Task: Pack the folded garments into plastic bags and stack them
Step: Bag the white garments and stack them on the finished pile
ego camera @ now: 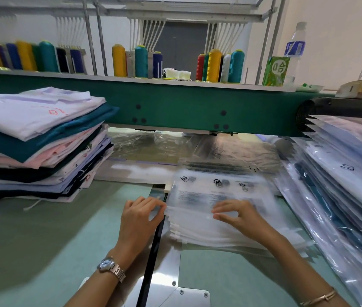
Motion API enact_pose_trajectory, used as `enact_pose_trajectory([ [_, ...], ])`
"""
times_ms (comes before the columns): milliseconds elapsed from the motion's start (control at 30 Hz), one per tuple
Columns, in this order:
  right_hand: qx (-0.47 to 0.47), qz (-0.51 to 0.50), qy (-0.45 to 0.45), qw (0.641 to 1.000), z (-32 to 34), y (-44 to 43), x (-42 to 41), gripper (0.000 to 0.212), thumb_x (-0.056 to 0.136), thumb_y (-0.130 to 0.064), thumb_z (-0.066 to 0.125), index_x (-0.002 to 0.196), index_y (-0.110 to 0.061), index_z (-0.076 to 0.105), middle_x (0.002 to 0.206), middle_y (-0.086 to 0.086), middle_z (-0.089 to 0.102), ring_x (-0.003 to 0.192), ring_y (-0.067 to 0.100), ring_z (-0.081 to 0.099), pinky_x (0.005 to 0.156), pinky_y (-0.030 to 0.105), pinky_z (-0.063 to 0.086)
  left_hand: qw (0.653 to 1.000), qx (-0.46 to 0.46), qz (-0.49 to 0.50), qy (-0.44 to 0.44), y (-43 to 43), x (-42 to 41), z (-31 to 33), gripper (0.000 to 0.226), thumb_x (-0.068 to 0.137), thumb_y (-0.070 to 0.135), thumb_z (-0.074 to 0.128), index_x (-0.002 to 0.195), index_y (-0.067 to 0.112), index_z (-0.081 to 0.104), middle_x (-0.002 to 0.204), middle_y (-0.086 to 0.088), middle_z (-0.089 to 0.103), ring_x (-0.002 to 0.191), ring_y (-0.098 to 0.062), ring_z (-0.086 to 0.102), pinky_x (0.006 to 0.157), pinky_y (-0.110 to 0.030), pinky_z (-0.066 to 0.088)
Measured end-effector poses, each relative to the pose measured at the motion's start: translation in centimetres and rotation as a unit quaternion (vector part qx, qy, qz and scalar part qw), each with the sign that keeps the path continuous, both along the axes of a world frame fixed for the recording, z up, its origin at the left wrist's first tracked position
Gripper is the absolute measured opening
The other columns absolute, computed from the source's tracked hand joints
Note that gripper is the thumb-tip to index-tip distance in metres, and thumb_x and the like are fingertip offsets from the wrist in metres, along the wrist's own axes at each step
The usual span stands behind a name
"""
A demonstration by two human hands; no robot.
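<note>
Thin, slick and limp, the empty plastic bags (215, 196) lie stacked on the desk (42, 229) between folded garments (38, 134) and packed bags (342, 173), best peeled at the near edge, where the left hand (141, 214) pinches a corner, while the right hand (235, 214) shows a narrow grip too blurred to tell.

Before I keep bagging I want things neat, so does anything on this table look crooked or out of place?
Yes. The folded garment stack on the left is askew: its layers fan out unevenly. A white string trails from under it onto the table. The packed bags on the right slump in a slope.
</note>
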State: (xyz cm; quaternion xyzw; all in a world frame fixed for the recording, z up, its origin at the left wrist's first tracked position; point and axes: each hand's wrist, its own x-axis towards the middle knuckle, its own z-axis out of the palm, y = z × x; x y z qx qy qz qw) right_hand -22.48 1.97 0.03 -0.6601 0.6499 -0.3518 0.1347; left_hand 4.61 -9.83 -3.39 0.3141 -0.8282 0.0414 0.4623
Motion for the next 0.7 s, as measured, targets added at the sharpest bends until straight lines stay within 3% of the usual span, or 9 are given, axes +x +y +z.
enact_pose_trajectory([
  [167,0.018,-0.001,-0.074,0.997,-0.6,0.2,-0.8,0.012,0.081,-0.032,0.075,0.093,-0.031,0.078,0.099,-0.021,0.072,0.102,-0.005,0.064,0.093,0.013,0.045,1.0,0.02,-0.003,-0.007,0.2,0.1,0.2,0.03,0.091,0.042,0.046,0.09,0.026,0.071,0.086,0.017,0.069,0.073,-0.004,0.059,0.069,-0.025,0.035],
  [333,0.034,0.008,-0.018,0.999,-1.6,0.8,-1.8,0.026,0.087,-0.016,0.069,0.108,-0.032,0.072,0.113,-0.019,0.068,0.11,-0.007,0.059,0.102,0.019,0.044,0.999,0.032,-0.024,0.011,0.5,0.1,0.0,0.009,0.089,0.027,0.062,0.089,0.023,0.07,0.085,0.013,0.069,0.074,-0.007,0.063,0.075,-0.023,0.039],
  [433,0.047,0.02,0.042,0.998,-2.0,0.7,-1.9,0.034,0.089,-0.019,0.064,0.123,-0.026,0.065,0.133,-0.014,0.056,0.126,-0.005,0.046,0.11,0.017,0.032,0.999,-0.003,-0.032,0.028,1.1,-0.2,0.2,0.022,0.088,0.025,0.059,0.106,0.017,0.071,0.109,0.007,0.071,0.099,-0.011,0.066,0.089,-0.025,0.044],
  [500,0.039,0.023,0.074,0.996,-2.3,0.5,-1.5,0.03,0.094,-0.021,0.059,0.123,-0.018,0.066,0.134,-0.009,0.057,0.127,0.0,0.047,0.108,0.016,0.033,0.994,-0.049,-0.092,0.019,2.4,-1.1,0.5,0.032,0.088,0.021,0.059,0.117,0.011,0.068,0.124,0.002,0.066,0.114,-0.012,0.061,0.099,-0.028,0.045],
  [600,-0.005,0.001,0.099,0.995,-2.7,0.8,-0.5,0.027,0.097,-0.024,0.054,0.12,-0.016,0.068,0.126,-0.006,0.064,0.115,0.001,0.057,0.099,0.016,0.042,0.961,-0.121,-0.226,-0.103,5.1,-3.7,0.2,0.03,0.089,0.019,0.06,0.116,0.011,0.068,0.122,-0.001,0.067,0.117,-0.016,0.06,0.1,-0.031,0.047],
  [700,-0.043,-0.025,0.096,0.994,-2.6,1.1,0.1,0.025,0.099,-0.023,0.051,0.114,-0.015,0.069,0.11,-0.002,0.072,0.098,0.007,0.065,0.089,0.028,0.051,0.94,-0.144,-0.201,-0.234,6.4,-6.2,-0.1,0.039,0.093,0.036,0.053,0.125,0.016,0.065,0.13,0.002,0.063,0.123,-0.014,0.056,0.104,-0.03,0.045],
])
